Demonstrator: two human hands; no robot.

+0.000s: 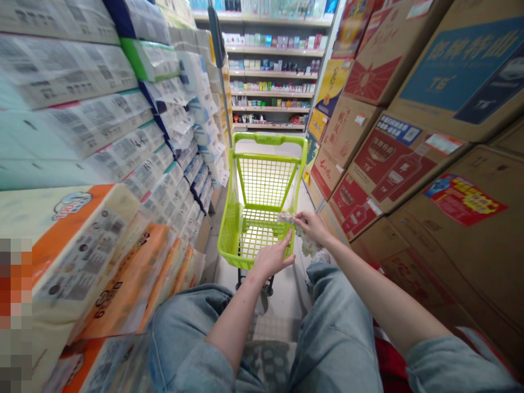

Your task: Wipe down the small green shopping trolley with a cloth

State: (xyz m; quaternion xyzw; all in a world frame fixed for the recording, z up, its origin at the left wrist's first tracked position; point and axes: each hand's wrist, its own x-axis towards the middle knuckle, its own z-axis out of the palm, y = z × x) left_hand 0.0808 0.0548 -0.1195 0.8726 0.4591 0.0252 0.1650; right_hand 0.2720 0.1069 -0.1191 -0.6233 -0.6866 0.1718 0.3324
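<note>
A lime-green shopping cart with a mesh basket stands in front of my knees, its basket showing nothing inside. My right hand is closed, thumb and fingers pinching a pale patterned cloth at the cart's right rim. One bunched end of the cloth reaches over the rim, and a ruffled part hangs down outside it. What exactly the cloth is, I cannot make out. My left hand is just beside the cart's near right corner, fingers stretched out and nothing in them; whether it touches the rim is unclear.
Stacked tissue packs line the aisle's left side, with orange packs close to my left knee. Cardboard cartons are piled high along the right. Shelves of small boxes and bottles cross the far end. A grey pole rises from the cart.
</note>
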